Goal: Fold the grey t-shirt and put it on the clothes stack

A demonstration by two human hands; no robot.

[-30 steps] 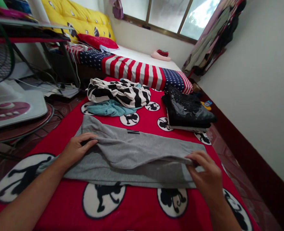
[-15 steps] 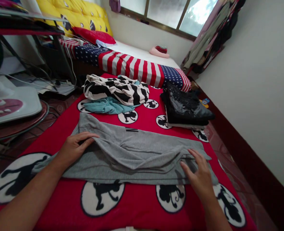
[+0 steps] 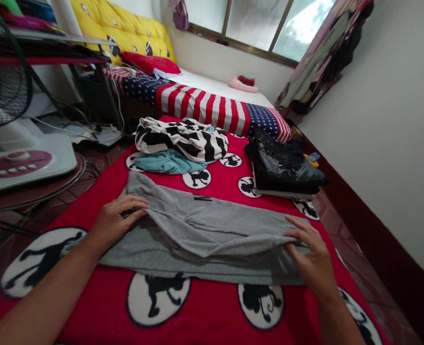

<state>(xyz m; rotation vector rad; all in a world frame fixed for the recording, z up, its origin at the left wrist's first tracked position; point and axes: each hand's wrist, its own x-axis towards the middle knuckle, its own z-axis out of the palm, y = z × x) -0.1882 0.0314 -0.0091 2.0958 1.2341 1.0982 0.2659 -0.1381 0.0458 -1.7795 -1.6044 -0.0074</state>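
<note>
A grey garment lay spread crosswise on a red blanket printed with black-and-white cartoon circles, its upper layer folded over the lower one. The left hand rested flat on the garment's left end, fingers spread and pressing the cloth down, its grip open with nothing closed in it. The right hand sat at the garment's right end, fingers curled on the edge of the folded layer; whether that grip had actually pinched the cloth or only lay on it, I could not tell.

Beyond the garment, a zebra-striped cloth lay heaped on top of a teal cloth, both on the blanket. To their right stood a stack of folded black clothes, well apart from the grey garment. Behind all this ran a mattress covered in a stars-and-stripes sheet, with a red pillow and a yellow cushion at its far left end. A fan base stood on the floor to the left of the blanket.
</note>
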